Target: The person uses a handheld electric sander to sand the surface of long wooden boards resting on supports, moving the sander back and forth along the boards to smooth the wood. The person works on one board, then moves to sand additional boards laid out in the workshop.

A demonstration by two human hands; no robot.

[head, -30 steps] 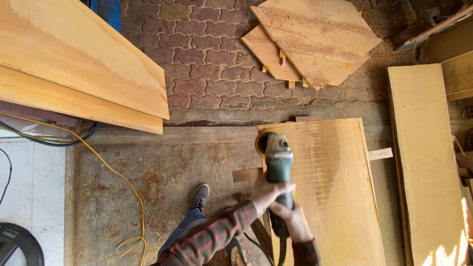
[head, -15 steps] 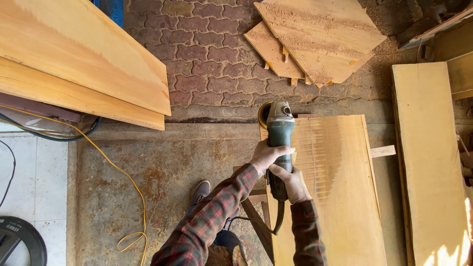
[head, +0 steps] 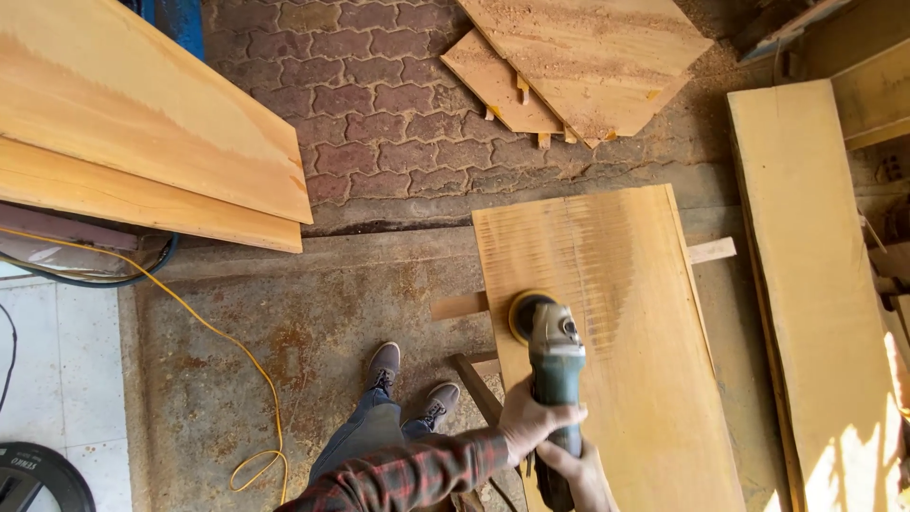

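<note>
A green angle grinder (head: pixel 555 372) with a round sanding disc (head: pixel 524 314) rests on a long wooden board (head: pixel 626 341) near its left edge. My left hand (head: pixel 533 420), in a red plaid sleeve, is wrapped around the grinder's body. My right hand (head: pixel 580 471) grips the rear of the handle just below. The board lies on a low wooden frame (head: pixel 474 370) and shows pale sanding streaks across its upper half.
My shoes (head: pixel 409 377) stand on stained concrete left of the board. A yellow cable (head: pixel 220 337) snakes across the floor. Stacked planks (head: pixel 142 142) lie upper left, another plank (head: pixel 806 303) on the right, and angular wooden panels (head: pixel 578 66) on brick paving beyond.
The grinder has slid back toward me along the board's left edge, away from the far end. Both hands kept their grip on it.
</note>
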